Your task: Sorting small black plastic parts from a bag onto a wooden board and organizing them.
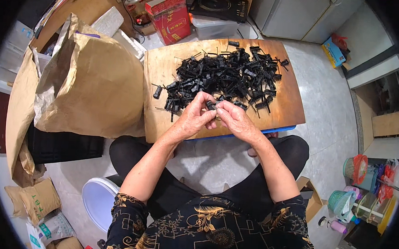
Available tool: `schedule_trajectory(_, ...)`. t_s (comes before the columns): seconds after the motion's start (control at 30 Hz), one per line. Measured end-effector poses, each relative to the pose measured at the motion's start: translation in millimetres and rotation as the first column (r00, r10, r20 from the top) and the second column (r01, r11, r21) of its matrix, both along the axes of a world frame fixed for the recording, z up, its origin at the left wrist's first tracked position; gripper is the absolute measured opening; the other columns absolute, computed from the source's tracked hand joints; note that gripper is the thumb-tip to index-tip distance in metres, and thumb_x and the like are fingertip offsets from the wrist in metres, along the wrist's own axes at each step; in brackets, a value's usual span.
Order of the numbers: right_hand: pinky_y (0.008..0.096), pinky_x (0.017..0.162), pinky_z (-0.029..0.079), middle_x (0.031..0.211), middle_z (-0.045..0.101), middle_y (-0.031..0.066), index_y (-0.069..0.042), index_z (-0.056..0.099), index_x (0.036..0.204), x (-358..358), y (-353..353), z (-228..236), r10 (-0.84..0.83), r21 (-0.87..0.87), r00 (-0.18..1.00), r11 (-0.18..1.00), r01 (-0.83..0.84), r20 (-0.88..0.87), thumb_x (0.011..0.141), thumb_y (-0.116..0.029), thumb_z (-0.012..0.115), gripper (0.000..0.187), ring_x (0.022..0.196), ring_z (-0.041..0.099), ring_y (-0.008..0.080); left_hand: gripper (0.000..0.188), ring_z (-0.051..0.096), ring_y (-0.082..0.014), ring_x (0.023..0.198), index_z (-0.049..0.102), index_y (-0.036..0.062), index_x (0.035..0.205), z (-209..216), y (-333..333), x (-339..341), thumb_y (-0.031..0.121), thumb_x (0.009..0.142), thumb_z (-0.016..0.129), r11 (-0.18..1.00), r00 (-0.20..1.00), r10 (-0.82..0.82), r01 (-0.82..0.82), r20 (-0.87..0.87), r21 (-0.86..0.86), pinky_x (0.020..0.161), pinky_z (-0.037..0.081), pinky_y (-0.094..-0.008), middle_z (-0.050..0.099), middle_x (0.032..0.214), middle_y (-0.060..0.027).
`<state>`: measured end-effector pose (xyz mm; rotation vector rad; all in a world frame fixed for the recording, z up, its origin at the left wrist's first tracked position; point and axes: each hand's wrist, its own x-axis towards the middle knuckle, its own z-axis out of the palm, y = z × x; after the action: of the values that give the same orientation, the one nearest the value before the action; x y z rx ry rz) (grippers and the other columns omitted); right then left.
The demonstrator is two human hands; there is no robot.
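Observation:
Close together at the near edge of the wooden board point(160, 64), my left hand point(194, 115) and my right hand point(236, 119) meet over a small black plastic part point(211, 105). The fingers of my left hand are closed round it. Thumb and fingertips of my right hand pinch at its right side; the exact grip there is partly hidden. Just beyond my hands lies a wide heap of similar black plastic parts point(229, 72), many with thin rods sticking out. One loose black part point(158, 92) rests at the heap's left side.
Large brown paper sacks point(98, 83) stand at the left against the board, above a black crate point(63, 146). A white bucket point(100, 202) is on the floor at lower left. Behind the board are a red box point(169, 21) and a clear plastic tub point(213, 28).

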<state>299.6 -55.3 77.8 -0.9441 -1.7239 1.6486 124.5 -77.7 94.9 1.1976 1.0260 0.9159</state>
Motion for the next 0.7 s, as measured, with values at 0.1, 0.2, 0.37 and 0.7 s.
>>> schedule_trajectory(0.1, 0.0206, 0.055, 0.038, 0.074, 0.047, -0.0039, -0.005, 0.052, 0.100, -3.4, -1.8, -2.7, -0.032, 0.037, 0.999, 0.999, 0.031, 0.022, 0.095, -0.023, 0.046, 0.019, 0.063, 0.042, 0.0045, 0.025, 0.058, -0.0097, 0.065, 0.038, 0.0059, 0.107, -1.5, 0.2, -1.4, 0.007, 0.088, 0.054, 1.000, 0.994, -0.016, 0.017, -0.109, 0.006, 0.054, 0.049, -0.0221, 0.053, 0.082, -0.0054)
schedule_trajectory(0.2, 0.0220, 0.054, 0.039, 0.070, 0.048, -0.0017, -0.005, 0.053, 0.098, -12.7, -4.4, -11.3, -0.098, 0.128, 0.994, 0.987, 0.092, 0.041, 0.094, -0.020, 0.046, 0.017, 0.061, 0.043, 0.0056, 0.024, 0.058, -0.0091, 0.064, 0.038, 0.0051, 0.105, -4.8, -3.9, 0.5, 0.002, 0.087, 0.053, 0.996, 0.978, 0.069, -0.057, -0.196, 0.064, 0.053, 0.050, -0.0233, 0.054, 0.079, -0.0053)
schedule_trajectory(0.37, 0.0263, 0.054, 0.041, 0.067, 0.049, 0.0025, -0.003, 0.053, 0.097, -21.3, -5.0, -11.5, -0.174, 0.249, 0.984, 0.955, 0.162, 0.025, 0.093, -0.016, 0.045, 0.016, 0.060, 0.046, 0.0093, 0.024, 0.059, -0.0121, 0.061, 0.039, 0.0038, 0.103, -13.7, -4.6, 5.7, -0.002, 0.084, 0.053, 0.954, 0.928, 0.214, -0.131, -0.306, 0.269, 0.054, 0.049, -0.0261, 0.055, 0.073, -0.0074)
schedule_trajectory(0.7, 0.0224, 0.055, 0.045, 0.078, 0.060, 0.0045, -0.002, 0.044, 0.110, -17.4, 0.8, -3.7, -0.219, -0.071, 0.952, 0.975, 0.209, -0.214, 0.094, -0.021, 0.049, 0.026, 0.063, 0.056, 0.0089, 0.025, 0.058, -0.0132, 0.068, 0.043, 0.0092, 0.105, 2.0, 6.4, 3.4, -0.001, 0.083, 0.051, 0.973, 0.942, 0.220, -0.231, 0.252, 0.014, 0.056, 0.047, -0.0234, 0.058, 0.087, -0.0076)
